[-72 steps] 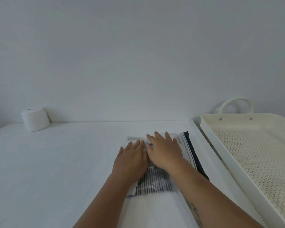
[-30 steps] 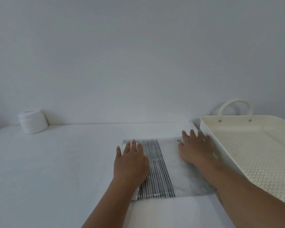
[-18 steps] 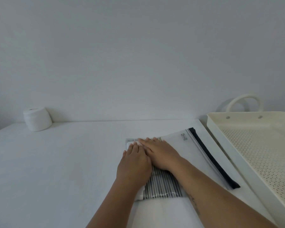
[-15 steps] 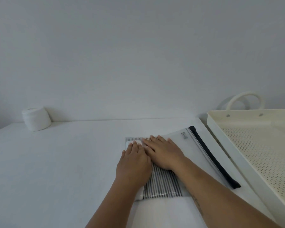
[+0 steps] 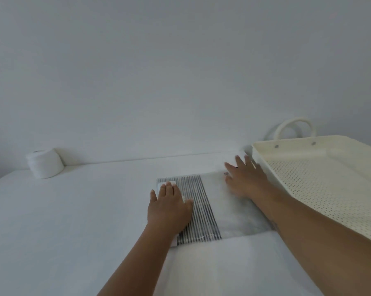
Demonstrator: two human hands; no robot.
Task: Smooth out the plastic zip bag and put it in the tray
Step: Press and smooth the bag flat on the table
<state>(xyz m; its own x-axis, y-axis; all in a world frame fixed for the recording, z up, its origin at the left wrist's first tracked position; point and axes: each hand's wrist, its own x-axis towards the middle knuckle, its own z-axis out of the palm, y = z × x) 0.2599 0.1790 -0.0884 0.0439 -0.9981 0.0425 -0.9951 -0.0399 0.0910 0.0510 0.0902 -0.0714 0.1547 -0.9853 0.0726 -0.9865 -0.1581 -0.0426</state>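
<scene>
A clear plastic zip bag point(image 5: 225, 208) with a black-and-white striped band lies flat on the white table. My left hand point(image 5: 168, 208) presses palm-down on the bag's left part, fingers spread, partly over the stripes. My right hand point(image 5: 245, 178) lies flat on the bag's far right part, fingers apart, right beside the tray's rim. The bag's dark zip edge is hidden under my right hand and forearm. The cream perforated tray point(image 5: 265, 167) stands to the right of the bag, with nothing in it.
A white roll point(image 5: 45, 163) stands at the back left by the wall. The tray's looped handle point(image 5: 294, 129) rises at its far end. The table point(image 5: 73, 210) runs wide to the left of the bag.
My right hand has slid from beside the left hand across the bag to its right end near the tray. The left hand has stayed pressed in place.
</scene>
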